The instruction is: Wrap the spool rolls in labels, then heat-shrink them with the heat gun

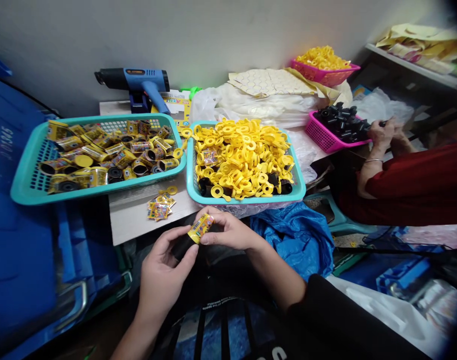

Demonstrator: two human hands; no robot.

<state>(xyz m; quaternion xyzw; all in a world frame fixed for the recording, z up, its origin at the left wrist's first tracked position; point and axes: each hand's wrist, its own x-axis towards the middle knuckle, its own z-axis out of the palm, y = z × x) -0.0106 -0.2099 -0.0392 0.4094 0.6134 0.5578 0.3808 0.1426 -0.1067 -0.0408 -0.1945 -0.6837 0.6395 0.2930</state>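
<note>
My left hand (163, 280) grips the black end of a small black plastic cylinder (182, 247). My right hand (228, 231) pinches its yellow printed wrapper (200, 228) between thumb and fingers. Both hands are just in front of a teal basket (247, 198) heaped with yellow plastic rings and a few black cylinders. A second teal basket (101, 186) to the left holds several yellow-wrapped cylinders. Small printed labels (160, 207) lie in a loose pile on the table (131, 220), with a yellow ring (172, 190) beside them.
A co-worker's hands (382, 134) reach at a pink basket (326, 137) of black cylinders. Behind stand a blue heat gun (138, 82), a pink basket (322, 75) of yellow rings and a sticker sheet (269, 82). A blue crate (18, 200) stands left; a blue bag (296, 240) lies right.
</note>
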